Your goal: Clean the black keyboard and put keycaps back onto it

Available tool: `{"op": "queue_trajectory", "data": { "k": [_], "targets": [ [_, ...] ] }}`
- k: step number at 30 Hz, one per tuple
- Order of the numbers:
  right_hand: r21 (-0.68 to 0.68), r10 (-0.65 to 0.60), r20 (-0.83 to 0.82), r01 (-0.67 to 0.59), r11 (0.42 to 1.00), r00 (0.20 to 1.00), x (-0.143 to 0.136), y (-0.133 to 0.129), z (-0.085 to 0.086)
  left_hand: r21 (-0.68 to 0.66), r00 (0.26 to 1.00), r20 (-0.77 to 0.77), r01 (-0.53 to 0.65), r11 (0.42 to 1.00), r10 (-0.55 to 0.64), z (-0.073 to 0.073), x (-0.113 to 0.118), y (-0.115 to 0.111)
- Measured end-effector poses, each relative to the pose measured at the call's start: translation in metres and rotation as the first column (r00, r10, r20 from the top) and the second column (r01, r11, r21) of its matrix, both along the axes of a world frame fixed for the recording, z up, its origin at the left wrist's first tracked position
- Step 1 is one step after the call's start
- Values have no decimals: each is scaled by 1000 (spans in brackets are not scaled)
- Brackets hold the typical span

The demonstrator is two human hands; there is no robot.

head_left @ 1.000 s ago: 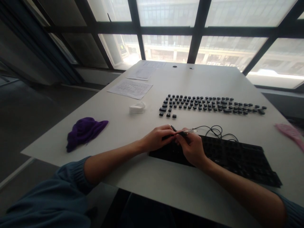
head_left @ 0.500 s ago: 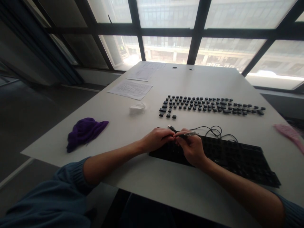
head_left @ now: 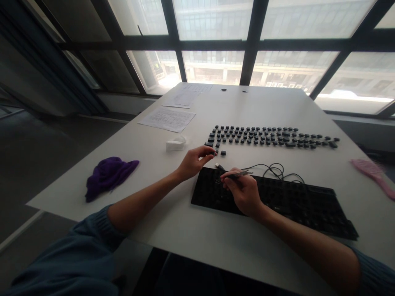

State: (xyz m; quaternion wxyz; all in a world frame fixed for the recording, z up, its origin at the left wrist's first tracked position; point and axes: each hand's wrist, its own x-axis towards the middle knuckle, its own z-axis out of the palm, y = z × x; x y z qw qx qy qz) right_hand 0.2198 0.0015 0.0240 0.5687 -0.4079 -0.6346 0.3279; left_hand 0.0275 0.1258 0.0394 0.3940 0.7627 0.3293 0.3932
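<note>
Head view: I have the left hand (head_left: 193, 162) at the near-left corner of the keycaps (head_left: 261, 142), fingertips close together; I can't tell whether they grip one. The right hand (head_left: 245, 191) pinches a tool (head_left: 243, 174) above the keyboard (head_left: 296, 201). Setting a keycap down seems the step, calling for a light release, neighbours undisturbed.

The table (head_left: 262, 109) carries a purple cloth (head_left: 109, 176) near its left edge, papers (head_left: 168, 119) toward its far left corner and a pink hairbrush (head_left: 368, 167) at its right edge; windows (head_left: 212, 65) stand beyond it.
</note>
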Motion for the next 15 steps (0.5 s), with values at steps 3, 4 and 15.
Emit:
{"op": "queue_trajectory", "data": {
  "k": [3, 4, 15],
  "targets": [
    [3, 13, -7, -13, 1000, 1000, 0, 1, -2, 238, 982, -80, -148, 960, 172, 8, 11, 30],
    [4, 12, -12, -12, 1000, 1000, 0, 1, -2, 302, 970, -117, -169, 938, 213, 10, 17, 41],
    [-15, 26, -20, -26, 1000, 999, -1, 2, -1, 460, 851, -487, 56, 886, 199, -5, 59, 89]
  ]
}}
